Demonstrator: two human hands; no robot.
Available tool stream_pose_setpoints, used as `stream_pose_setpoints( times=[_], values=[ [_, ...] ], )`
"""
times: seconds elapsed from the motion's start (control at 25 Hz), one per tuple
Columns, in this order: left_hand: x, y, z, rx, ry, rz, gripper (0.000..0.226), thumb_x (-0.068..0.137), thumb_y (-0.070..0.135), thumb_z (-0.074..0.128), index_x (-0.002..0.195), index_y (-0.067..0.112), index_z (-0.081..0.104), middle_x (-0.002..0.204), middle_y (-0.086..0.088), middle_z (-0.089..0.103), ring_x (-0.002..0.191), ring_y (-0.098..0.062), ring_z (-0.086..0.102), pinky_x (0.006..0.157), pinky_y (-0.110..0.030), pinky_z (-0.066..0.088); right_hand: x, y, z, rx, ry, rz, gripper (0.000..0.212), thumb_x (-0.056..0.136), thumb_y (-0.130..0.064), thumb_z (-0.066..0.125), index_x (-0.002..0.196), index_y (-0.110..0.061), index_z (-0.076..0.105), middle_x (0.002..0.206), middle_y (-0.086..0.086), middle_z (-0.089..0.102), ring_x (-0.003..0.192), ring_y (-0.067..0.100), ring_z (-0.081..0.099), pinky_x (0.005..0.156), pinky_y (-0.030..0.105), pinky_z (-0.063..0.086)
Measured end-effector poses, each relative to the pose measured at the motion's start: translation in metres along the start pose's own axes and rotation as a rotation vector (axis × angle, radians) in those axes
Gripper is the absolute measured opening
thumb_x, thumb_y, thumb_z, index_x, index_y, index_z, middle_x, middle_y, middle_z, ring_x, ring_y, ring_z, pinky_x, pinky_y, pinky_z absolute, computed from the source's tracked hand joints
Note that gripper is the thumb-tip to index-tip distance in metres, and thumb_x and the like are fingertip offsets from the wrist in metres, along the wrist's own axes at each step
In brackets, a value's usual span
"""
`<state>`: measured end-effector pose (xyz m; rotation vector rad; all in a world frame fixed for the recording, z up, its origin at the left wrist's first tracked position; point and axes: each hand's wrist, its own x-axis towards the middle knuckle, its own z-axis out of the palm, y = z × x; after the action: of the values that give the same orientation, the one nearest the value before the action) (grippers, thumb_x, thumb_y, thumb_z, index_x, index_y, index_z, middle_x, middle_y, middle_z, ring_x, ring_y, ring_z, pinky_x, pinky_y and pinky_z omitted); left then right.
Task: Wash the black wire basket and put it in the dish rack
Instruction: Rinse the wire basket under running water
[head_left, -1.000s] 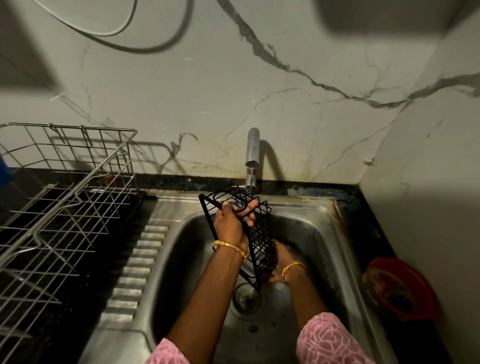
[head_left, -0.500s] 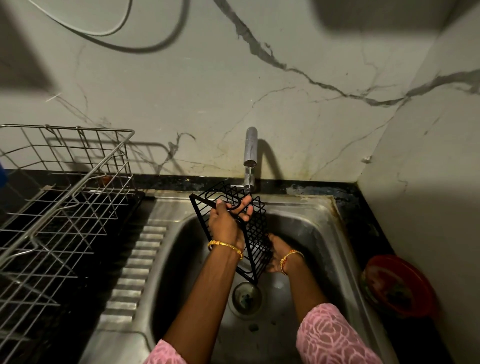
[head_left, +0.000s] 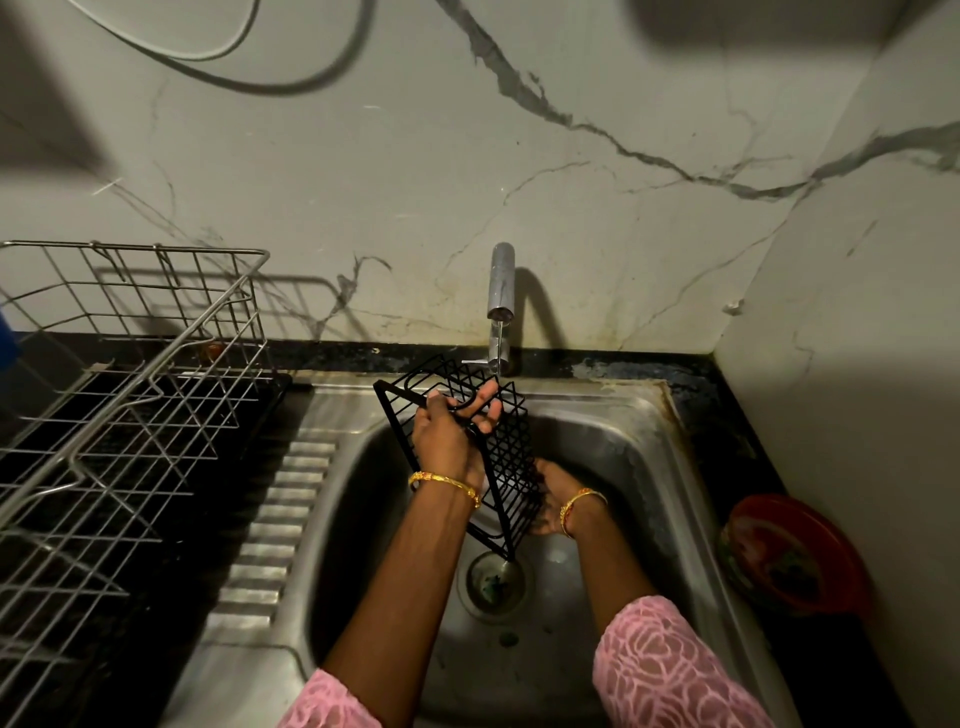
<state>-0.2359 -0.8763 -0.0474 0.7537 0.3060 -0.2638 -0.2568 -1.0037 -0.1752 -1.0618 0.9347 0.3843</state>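
Note:
The black wire basket (head_left: 506, 452) is tilted on edge over the steel sink (head_left: 639, 467), its upper end under the tap (head_left: 501, 283), which runs a thin stream of water. My left hand (head_left: 452, 434) grips the basket's upper rim, fingers curled through the wires. My right hand (head_left: 553, 493) is behind the basket's lower part, mostly hidden, touching its far side. The silver wire dish rack (head_left: 130, 395) stands on the counter to the left and holds nothing I can see.
A red bowl (head_left: 792, 553) sits on the dark counter at the right, close to the side wall. The sink's ribbed drainboard (head_left: 275, 525) lies between basin and rack. The drain (head_left: 493, 582) is under the basket's lower corner.
The basket and both hands have shifted slightly left and up under the tap. The left hand keeps its grip.

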Motion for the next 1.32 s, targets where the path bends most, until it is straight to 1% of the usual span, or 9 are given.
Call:
stream_pose_setpoints(
  times=[0.12, 0.28, 0.56, 0.76, 0.84, 0.96, 1.08, 1.16, 1.32],
  values=[
    [0.004, 0.003, 0.003, -0.032, -0.037, -0.032, 0.032, 0.103, 0.016, 0.029, 0.072, 0.011, 0.033, 0.065, -0.019, 0.070, 0.029, -0.012, 0.041, 0.050, -0.023, 0.053, 0.005, -0.003, -0.004, -0.025, 0.020, -0.025, 0.038, 0.092, -0.046, 0.041, 0.107, -0.014, 0.055, 0.105, 0.007, 0.056, 0.099, 0.026, 0.052, 0.091, 0.043, 0.039],
    [0.009, 0.005, 0.006, -0.049, -0.059, -0.051, 0.030, 0.102, 0.017, 0.029, 0.073, 0.011, 0.033, 0.065, -0.018, 0.071, 0.031, -0.013, 0.052, 0.068, -0.030, 0.044, 0.012, -0.005, -0.005, -0.054, 0.046, -0.062, 0.042, 0.092, -0.046, 0.041, 0.118, -0.016, 0.054, 0.111, 0.008, 0.056, 0.083, 0.021, 0.054, 0.077, 0.038, 0.043],
    [0.016, 0.010, 0.005, -0.097, -0.006, -0.016, 0.027, 0.104, 0.020, 0.028, 0.078, 0.014, 0.030, 0.078, -0.024, 0.068, 0.032, -0.014, 0.052, 0.070, -0.031, 0.043, 0.020, -0.021, 0.010, -0.209, 0.007, -0.070, 0.031, 0.091, -0.042, 0.041, 0.083, -0.018, 0.058, 0.083, 0.002, 0.058, 0.070, 0.015, 0.052, 0.069, 0.027, 0.043],
    [0.017, 0.020, 0.007, -0.194, 0.021, 0.053, 0.029, 0.103, 0.014, 0.028, 0.074, 0.014, 0.032, 0.073, -0.022, 0.069, 0.036, -0.013, 0.055, 0.061, -0.031, 0.056, 0.037, -0.047, 0.020, -0.340, 0.016, -0.237, 0.049, 0.088, -0.053, 0.041, 0.114, -0.016, 0.061, 0.120, 0.005, 0.060, 0.103, 0.018, 0.055, 0.084, 0.027, 0.044],
    [0.017, 0.023, 0.007, -0.242, 0.038, 0.049, 0.027, 0.102, 0.012, 0.028, 0.076, 0.014, 0.033, 0.069, -0.020, 0.070, 0.040, -0.015, 0.060, 0.052, -0.024, 0.055, 0.013, -0.061, 0.036, -0.393, -0.005, -0.292, 0.058, 0.089, -0.055, 0.038, 0.131, -0.017, 0.049, 0.138, -0.004, 0.045, 0.126, 0.019, 0.041, 0.106, 0.033, 0.032],
    [0.018, 0.023, 0.007, -0.335, 0.054, 0.020, 0.016, 0.102, 0.012, 0.027, 0.089, 0.011, 0.036, 0.064, -0.019, 0.070, 0.049, -0.019, 0.068, 0.050, -0.025, 0.057, -0.016, -0.080, 0.050, -0.471, -0.034, -0.407, 0.052, 0.099, -0.041, 0.029, 0.142, -0.012, 0.032, 0.148, 0.002, 0.031, 0.137, 0.021, 0.026, 0.110, 0.033, 0.021],
    [0.022, 0.018, 0.005, -0.364, 0.033, -0.023, 0.020, 0.102, 0.012, 0.024, 0.117, 0.004, 0.034, 0.064, -0.018, 0.070, 0.053, -0.020, 0.070, 0.051, -0.026, 0.058, -0.038, -0.094, 0.051, -0.539, -0.029, -0.474, 0.041, 0.097, -0.040, 0.036, 0.124, -0.014, 0.051, 0.118, 0.003, 0.057, 0.107, 0.019, 0.051, 0.090, 0.033, 0.038],
    [0.024, 0.017, 0.005, -0.361, 0.019, -0.051, 0.027, 0.102, 0.013, 0.024, 0.123, 0.003, 0.036, 0.066, -0.017, 0.071, 0.055, -0.019, 0.070, 0.047, -0.022, 0.055, -0.058, -0.101, 0.049, -0.537, -0.049, -0.545, 0.032, 0.094, -0.040, 0.043, 0.114, -0.020, 0.057, 0.089, -0.008, 0.054, 0.081, 0.009, 0.049, 0.077, 0.028, 0.040],
    [0.017, 0.021, 0.016, -0.359, -0.020, -0.080, 0.022, 0.103, 0.018, 0.024, 0.086, 0.015, 0.037, 0.077, -0.020, 0.069, 0.054, -0.021, 0.070, 0.044, -0.019, 0.053, -0.087, -0.082, 0.022, -0.641, -0.155, -0.718, 0.051, 0.088, -0.017, 0.057, 0.135, -0.025, 0.041, 0.142, 0.000, 0.037, 0.130, 0.019, 0.034, 0.100, 0.034, 0.032]
  ],
)
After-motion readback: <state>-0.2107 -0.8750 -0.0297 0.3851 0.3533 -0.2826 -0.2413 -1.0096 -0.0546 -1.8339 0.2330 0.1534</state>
